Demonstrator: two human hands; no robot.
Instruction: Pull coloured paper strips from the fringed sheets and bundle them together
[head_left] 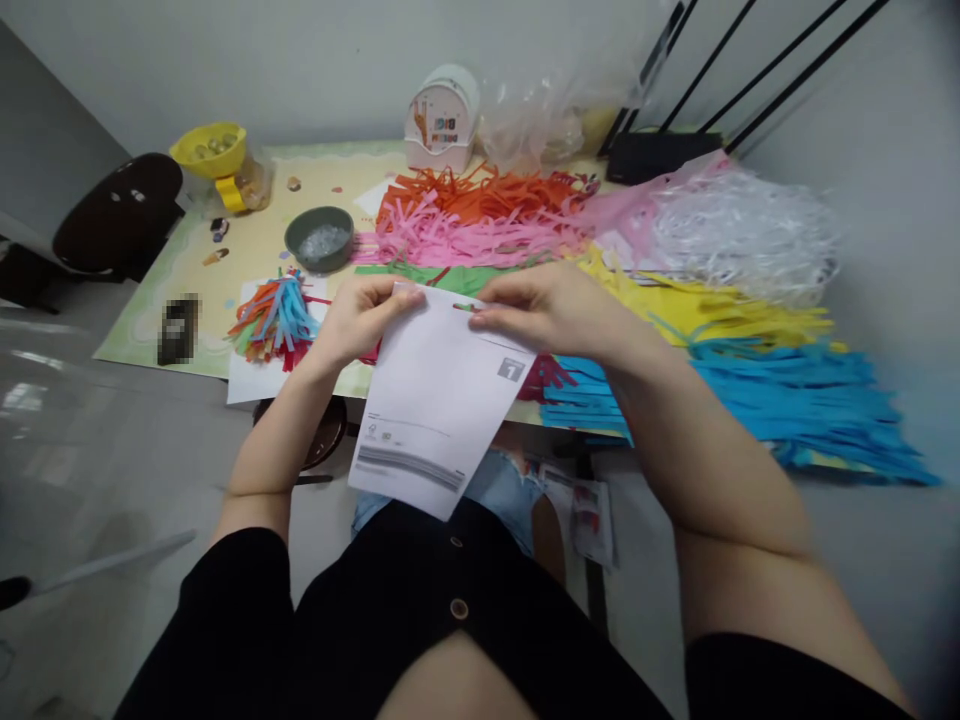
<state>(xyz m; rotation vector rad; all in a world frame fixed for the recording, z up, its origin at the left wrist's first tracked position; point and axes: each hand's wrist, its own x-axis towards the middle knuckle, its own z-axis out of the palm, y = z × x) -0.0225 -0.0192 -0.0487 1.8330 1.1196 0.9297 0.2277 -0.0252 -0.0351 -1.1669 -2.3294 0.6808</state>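
Observation:
A white printed card (pixel 435 400) with a slot near its top edge hangs in front of my body, with small print and a grey stripe low down. My left hand (pixel 366 315) pinches its upper left corner between thumb and fingers. At the upper right, beside the slot, my right hand (pixel 544 305) grips the same card. Behind the card, green fringed paper (pixel 469 278) lies on the table, partly hidden. Dark red strips (pixel 551 378) show below my right hand.
Orange (pixel 480 200), pink (pixel 465 238), yellow (pixel 705 312) and blue fringes (pixel 795 400) cover the table's right. Further left are a multicoloured tassel (pixel 277 318), a green bowl (pixel 319 240), a pixelated dark object (pixel 178 328) and a yellow-topped container (pixel 217 160). Clear plastic strips (pixel 742 230) lie at far right.

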